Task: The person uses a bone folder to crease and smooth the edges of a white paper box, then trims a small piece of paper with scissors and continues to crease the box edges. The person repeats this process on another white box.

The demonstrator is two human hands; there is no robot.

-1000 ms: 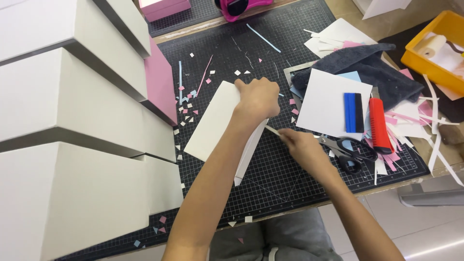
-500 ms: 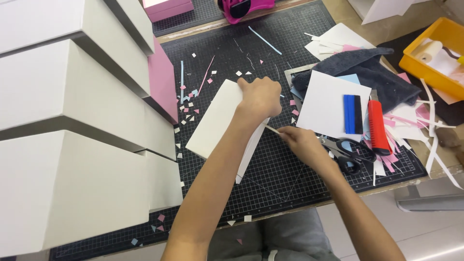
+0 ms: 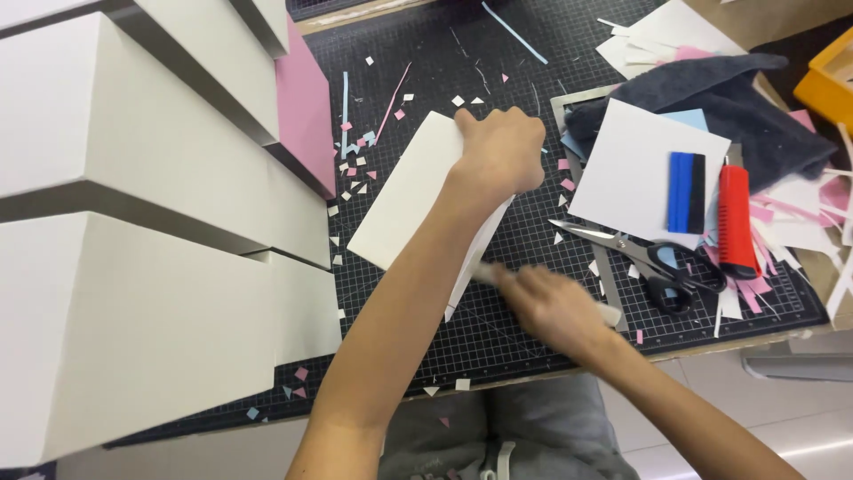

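My left hand (image 3: 498, 151) presses down, fingers curled, on the far right corner of a white folded card piece (image 3: 400, 204) lying on the black gridded cutting mat (image 3: 524, 338). My right hand (image 3: 551, 307) is blurred, just below the card's lower right edge. It grips a slim white tool (image 3: 484, 273) whose tip touches the card edge. Small paper scraps in white, pink and blue lie around the card.
Big white boxes (image 3: 133, 178) and a pink box (image 3: 302, 107) fill the left side. To the right lie scissors (image 3: 644, 253), a red utility knife (image 3: 736, 222), a blue and black scraper (image 3: 686, 191) on a white sheet (image 3: 622, 160), a dark cloth (image 3: 711, 89) and a yellow tray (image 3: 826, 84).
My right hand has slid down along the card's right edge toward me with the white tool and is now blurred. My left hand stays pressed on the card.
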